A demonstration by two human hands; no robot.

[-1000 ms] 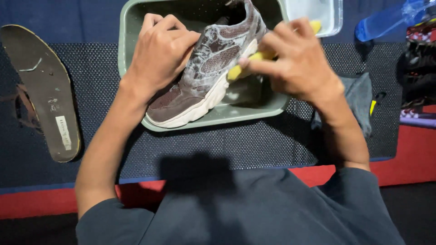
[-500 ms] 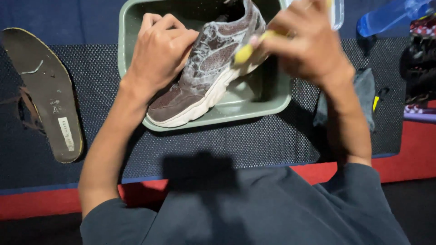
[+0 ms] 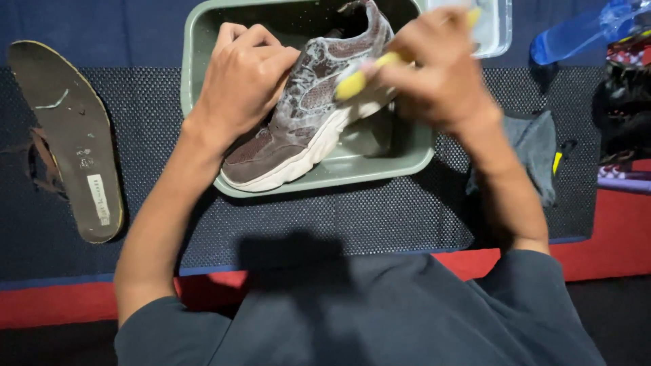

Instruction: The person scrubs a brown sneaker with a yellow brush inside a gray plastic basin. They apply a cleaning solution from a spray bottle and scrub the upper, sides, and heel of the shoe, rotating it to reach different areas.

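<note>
brush (image 3: 354, 83) now higher along shoe (image 3: 308, 115), right hand (image 3: 434, 74) raised.

Dark dotted mat (image 3: 380, 217), red floor (image 3: 610, 237)

The sneaker (image 3: 305, 118) is brown-grey mesh streaked with whitish foam, on an off-white sole. It lies in a pale sage-green basin (image 3: 203, 61). The brush (image 3: 356, 81) held against it has a bright yellow handle. The insole (image 3: 68, 135) at the left is dark olive-brown with a yellowish edge and a small pale label. Under the basin lies a black mat (image 3: 339, 217) with a fine dotted grid, over a dark blue cover (image 3: 81, 24), with a red strip (image 3: 610, 237) along the near edge. The cloth (image 3: 539, 146) is grey, the spray bottle (image 3: 576, 30) translucent blue, the person's shirt (image 3: 380, 318) dark slate blue.
</note>
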